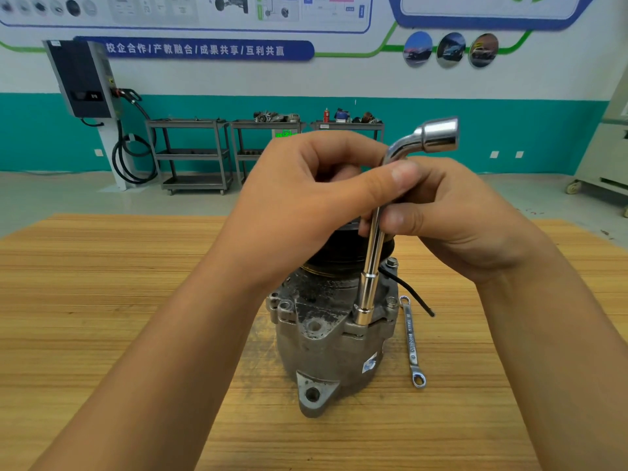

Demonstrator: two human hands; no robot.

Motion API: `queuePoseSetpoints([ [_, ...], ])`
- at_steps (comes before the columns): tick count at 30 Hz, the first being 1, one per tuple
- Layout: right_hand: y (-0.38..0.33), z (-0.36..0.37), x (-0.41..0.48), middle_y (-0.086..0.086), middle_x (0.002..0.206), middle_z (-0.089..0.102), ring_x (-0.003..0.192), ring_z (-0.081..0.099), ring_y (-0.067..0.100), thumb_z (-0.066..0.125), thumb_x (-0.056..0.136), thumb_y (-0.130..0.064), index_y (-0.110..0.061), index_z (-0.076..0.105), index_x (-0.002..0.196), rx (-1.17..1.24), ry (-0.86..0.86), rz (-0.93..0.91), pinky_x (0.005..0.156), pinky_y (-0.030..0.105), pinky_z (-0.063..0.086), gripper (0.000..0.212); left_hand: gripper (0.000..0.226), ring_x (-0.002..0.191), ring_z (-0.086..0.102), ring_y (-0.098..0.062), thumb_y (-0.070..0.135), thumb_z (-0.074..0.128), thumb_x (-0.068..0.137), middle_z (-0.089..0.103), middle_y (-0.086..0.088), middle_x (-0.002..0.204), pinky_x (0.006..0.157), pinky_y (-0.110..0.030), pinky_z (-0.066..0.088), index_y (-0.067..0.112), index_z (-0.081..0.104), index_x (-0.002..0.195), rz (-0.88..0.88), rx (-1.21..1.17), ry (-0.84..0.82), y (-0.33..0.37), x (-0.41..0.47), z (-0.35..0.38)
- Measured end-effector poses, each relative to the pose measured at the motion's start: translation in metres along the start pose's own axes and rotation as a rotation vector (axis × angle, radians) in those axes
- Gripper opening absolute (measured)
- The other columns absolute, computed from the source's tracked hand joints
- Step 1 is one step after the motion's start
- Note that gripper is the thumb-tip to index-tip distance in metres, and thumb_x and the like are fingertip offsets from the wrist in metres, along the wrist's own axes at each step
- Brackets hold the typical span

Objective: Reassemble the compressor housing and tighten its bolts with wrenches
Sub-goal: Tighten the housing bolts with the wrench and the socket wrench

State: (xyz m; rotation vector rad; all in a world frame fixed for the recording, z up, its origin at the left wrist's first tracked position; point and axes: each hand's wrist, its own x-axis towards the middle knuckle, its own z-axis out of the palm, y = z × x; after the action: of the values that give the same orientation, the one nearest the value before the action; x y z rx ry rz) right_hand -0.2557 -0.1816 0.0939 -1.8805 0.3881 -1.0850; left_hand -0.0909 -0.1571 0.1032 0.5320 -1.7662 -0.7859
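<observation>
A grey, grimy compressor housing stands upright on the wooden table, its black pulley end partly hidden behind my hands. A chrome L-shaped socket wrench stands vertical, its lower socket seated on a bolt at the housing's front right flange. My left hand grips the wrench's upper shaft with thumb across it. My right hand holds the same shaft from the right, just below the bend. Other bolts show on the flange.
A flat ring spanner lies on the table right of the housing. A thin black wire runs from the housing toward the right. Metal carts and a wall charger stand far behind on the floor.
</observation>
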Motion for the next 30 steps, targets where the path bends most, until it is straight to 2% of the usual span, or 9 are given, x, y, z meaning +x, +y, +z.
queuePoseSetpoints([
  [4, -0.0001, 0.0002, 0.0003, -0.005, 0.075, 0.067, 0.073, 0.064, 0.005, 0.075, 0.058, -0.032, -0.014, 0.067, 0.082, -0.048, 0.012, -0.003, 0.07, 0.018, 0.05, 0.031, 0.009, 0.064, 0.045, -0.024, 0.038, 0.073, 0.065, 0.046, -0.005, 0.063, 0.065, -0.035, 0.041, 0.032, 0.073, 0.072, 0.01, 0.0, 0.051, -0.0017, 0.001, 0.0024],
  [7, 0.0002, -0.0005, 0.0002, -0.009, 0.073, 0.067, 0.075, 0.063, 0.004, 0.076, 0.058, -0.037, -0.02, 0.071, 0.078, -0.074, 0.006, -0.002, 0.071, 0.018, 0.05, 0.028, 0.012, 0.071, 0.055, -0.025, 0.031, 0.077, 0.066, 0.058, -0.009, 0.075, 0.069, -0.033, 0.049, 0.028, 0.073, 0.077, 0.027, -0.001, 0.044, -0.0019, 0.0011, 0.0017],
  [11, 0.0012, -0.0017, 0.0002, -0.01, 0.073, 0.067, 0.074, 0.063, 0.004, 0.078, 0.056, -0.043, -0.024, 0.074, 0.076, -0.093, 0.015, 0.007, 0.069, 0.017, 0.049, 0.028, 0.009, 0.085, 0.066, -0.03, 0.02, 0.072, 0.073, 0.071, 0.001, 0.08, 0.083, -0.037, 0.054, 0.025, 0.073, 0.08, 0.03, -0.008, 0.053, -0.0028, 0.0014, 0.0011],
  [13, 0.0008, -0.0013, 0.0001, -0.011, 0.073, 0.069, 0.075, 0.064, 0.003, 0.077, 0.057, -0.043, -0.026, 0.075, 0.076, -0.095, 0.003, 0.006, 0.07, 0.016, 0.049, 0.025, 0.009, 0.082, 0.068, -0.025, 0.019, 0.069, 0.075, 0.072, 0.004, 0.08, 0.079, -0.033, 0.056, 0.026, 0.073, 0.079, 0.03, -0.026, 0.049, -0.0028, 0.001, 0.0008],
  [16, -0.0002, -0.0012, -0.0003, -0.009, 0.072, 0.071, 0.076, 0.066, 0.004, 0.073, 0.061, -0.036, -0.024, 0.077, 0.077, -0.086, -0.028, 0.008, 0.071, 0.016, 0.049, 0.02, 0.012, 0.07, 0.061, -0.034, 0.017, 0.067, 0.077, 0.07, 0.002, 0.076, 0.065, -0.029, 0.055, 0.026, 0.074, 0.081, 0.023, -0.055, 0.034, -0.0019, 0.0003, 0.001],
  [18, -0.0006, -0.0023, -0.0009, -0.006, 0.073, 0.072, 0.076, 0.068, 0.006, 0.072, 0.063, -0.034, -0.021, 0.077, 0.078, -0.068, -0.04, 0.018, 0.071, 0.016, 0.049, 0.02, 0.014, 0.068, 0.06, -0.028, 0.017, 0.066, 0.079, 0.069, 0.005, 0.075, 0.059, -0.027, 0.052, 0.027, 0.073, 0.083, 0.027, -0.058, 0.029, -0.0013, 0.0001, 0.0005],
  [22, -0.0011, -0.0039, -0.0026, -0.004, 0.077, 0.073, 0.079, 0.068, 0.007, 0.067, 0.068, -0.027, -0.016, 0.077, 0.078, -0.022, -0.042, 0.017, 0.071, 0.016, 0.051, 0.018, 0.016, 0.075, 0.064, -0.009, 0.019, 0.065, 0.079, 0.07, 0.01, 0.077, 0.066, -0.021, 0.05, 0.032, 0.073, 0.083, 0.023, -0.036, 0.018, -0.0009, 0.0009, -0.0008],
  [26, -0.0014, -0.0036, -0.002, -0.004, 0.079, 0.074, 0.083, 0.068, 0.008, 0.065, 0.07, -0.024, -0.015, 0.077, 0.079, -0.022, -0.045, 0.017, 0.074, 0.018, 0.051, 0.018, 0.018, 0.075, 0.064, -0.011, 0.018, 0.062, 0.081, 0.07, 0.008, 0.079, 0.068, -0.02, 0.051, 0.031, 0.075, 0.081, 0.017, -0.07, 0.004, -0.0025, 0.0011, -0.0013],
  [30, -0.001, -0.0022, -0.0016, -0.005, 0.075, 0.073, 0.076, 0.069, 0.007, 0.067, 0.067, -0.024, -0.021, 0.078, 0.08, 0.011, -0.042, 0.019, 0.07, 0.016, 0.051, 0.017, 0.021, 0.07, 0.061, -0.018, 0.017, 0.061, 0.081, 0.071, 0.005, 0.082, 0.064, -0.02, 0.051, 0.031, 0.076, 0.083, 0.01, -0.098, -0.017, -0.0027, 0.0007, -0.0009],
])
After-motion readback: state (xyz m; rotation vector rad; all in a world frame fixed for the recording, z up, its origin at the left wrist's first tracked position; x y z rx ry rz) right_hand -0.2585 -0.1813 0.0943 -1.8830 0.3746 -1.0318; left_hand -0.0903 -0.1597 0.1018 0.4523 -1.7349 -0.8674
